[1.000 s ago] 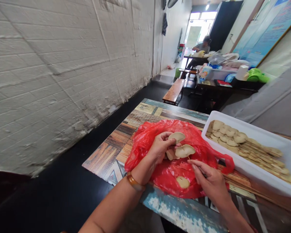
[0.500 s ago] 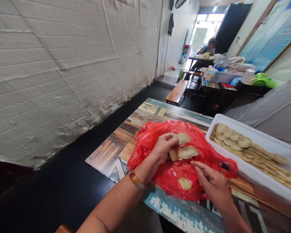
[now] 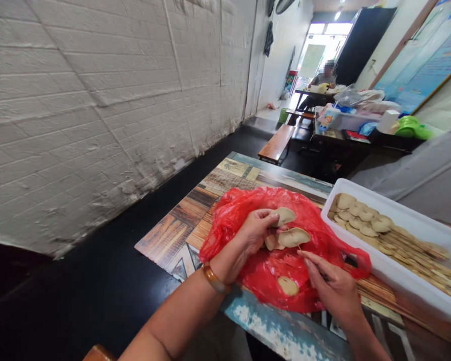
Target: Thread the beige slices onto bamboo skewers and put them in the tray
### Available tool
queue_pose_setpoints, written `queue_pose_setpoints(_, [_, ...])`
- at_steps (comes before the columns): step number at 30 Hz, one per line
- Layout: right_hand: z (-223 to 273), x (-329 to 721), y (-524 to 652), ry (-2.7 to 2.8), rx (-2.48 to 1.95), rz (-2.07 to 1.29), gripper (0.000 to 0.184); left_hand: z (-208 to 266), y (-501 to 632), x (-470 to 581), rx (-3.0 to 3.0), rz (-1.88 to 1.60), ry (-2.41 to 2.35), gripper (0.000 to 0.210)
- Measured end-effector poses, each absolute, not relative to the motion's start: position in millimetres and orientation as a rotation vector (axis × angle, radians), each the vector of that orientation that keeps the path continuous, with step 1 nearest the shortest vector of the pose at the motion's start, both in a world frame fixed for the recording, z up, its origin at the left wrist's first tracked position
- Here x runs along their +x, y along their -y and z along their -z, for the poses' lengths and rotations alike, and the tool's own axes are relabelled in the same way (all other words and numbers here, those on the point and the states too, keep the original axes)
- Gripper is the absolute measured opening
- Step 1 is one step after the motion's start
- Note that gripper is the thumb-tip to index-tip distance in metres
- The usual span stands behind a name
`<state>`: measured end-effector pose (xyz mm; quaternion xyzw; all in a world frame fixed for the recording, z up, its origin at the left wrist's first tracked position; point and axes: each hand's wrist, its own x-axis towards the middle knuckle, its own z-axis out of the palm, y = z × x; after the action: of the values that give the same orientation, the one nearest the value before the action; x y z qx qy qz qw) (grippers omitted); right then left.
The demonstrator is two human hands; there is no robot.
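My left hand, with a bangle on its wrist, pinches a folded, flat, tan food slice. Closed around a thin wooden skewer is my right hand. The skewer runs up through a second tan slice to the one in my left fingers. Under both hands spreads a crumpled red plastic bag. More tan pieces lie on it behind the skewered slice, partly hidden. One loose round slice with a small slit rests toward the bag's near side.
A white plastic tub at the right holds rows of skewered slices. Bare skewers lie beside it on the patterned table. Farther off are a wooden bench, a cluttered table, and a seated person. A white wall runs along the left.
The view has shifted slightly, so everything sits a little farther right and lower. Both hands keep their grip, and the slices stay nearly the same on the skewer.
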<state>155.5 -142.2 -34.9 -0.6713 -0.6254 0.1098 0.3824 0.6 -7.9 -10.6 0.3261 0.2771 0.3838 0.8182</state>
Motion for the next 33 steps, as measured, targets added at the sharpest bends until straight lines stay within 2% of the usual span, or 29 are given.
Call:
queue_pose_setpoints(16, [35.4, 158.4, 141.9, 1.560, -1.732, -0.331, 0.031, 8.0, 8.9, -0.3, 0.699, -0.807, -0.548, 0.029])
queue_pose_setpoints(33, [42.4, 162.2, 139.9, 1.578, -1.708, -0.321, 0.036, 15.0, 8.8, 3.1, 0.710, -0.786, -0.576, 0.034])
